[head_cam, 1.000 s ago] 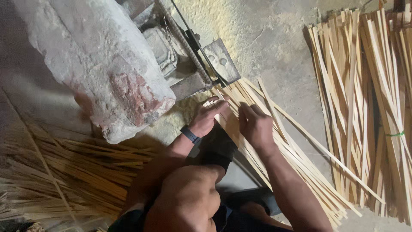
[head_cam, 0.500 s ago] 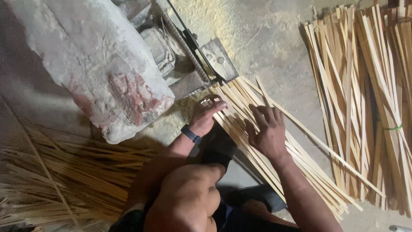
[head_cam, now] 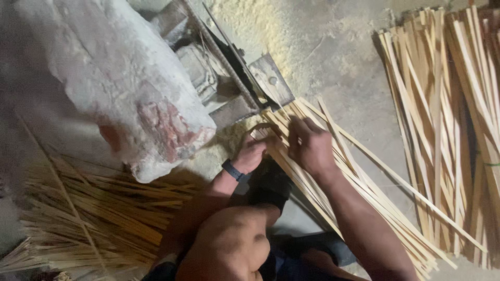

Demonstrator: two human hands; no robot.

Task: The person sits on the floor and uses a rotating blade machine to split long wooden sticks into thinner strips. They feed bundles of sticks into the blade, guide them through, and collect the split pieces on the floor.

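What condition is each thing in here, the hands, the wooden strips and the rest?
Left hand: curled on the near ends of the strip bundle, dark band at the wrist.
Right hand: flat, fingers spread on the bundle.
Strip bundle: lying slanted on the floor, ends fanned at the machine.
Metal machine: dusty, sawdust around it.
Tied strips: loosely stacked at right.
Thin sticks: heaped at left.
White sack: stained, draped.
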